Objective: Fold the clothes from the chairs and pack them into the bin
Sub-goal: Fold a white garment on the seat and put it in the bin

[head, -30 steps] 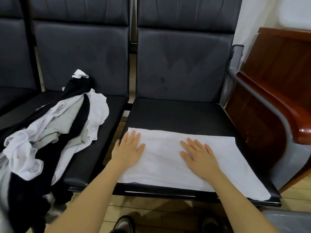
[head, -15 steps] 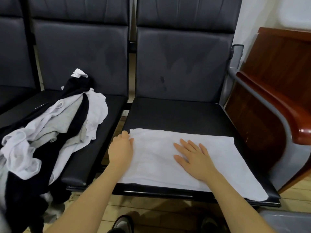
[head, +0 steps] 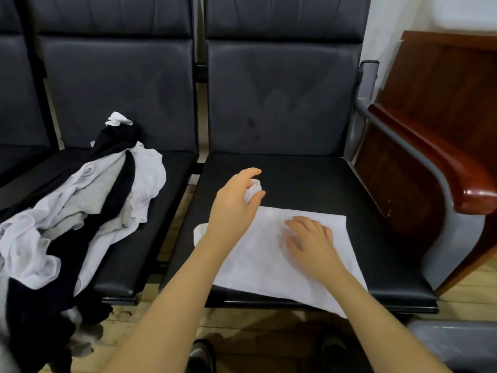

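Observation:
A white garment lies partly folded on the right chair's black seat. My left hand pinches the garment's left edge, bunched between thumb and fingers, and holds it lifted above the cloth. My right hand rests on the garment's middle with its fingers bent, pressing it down. A heap of white, grey and black clothes covers the left chair's seat and spills over its front edge. The grey bin's rim shows at the bottom right corner.
A dark red wooden piece of furniture stands tight against the right chair's grey armrest. Below the seats is a wooden floor, with my shoes just under the front edge.
My left hand gripped the garment's left edge and lifted it up and to the right, so the cloth now looks narrower. My right hand stayed on the cloth, its fingers now more bent.

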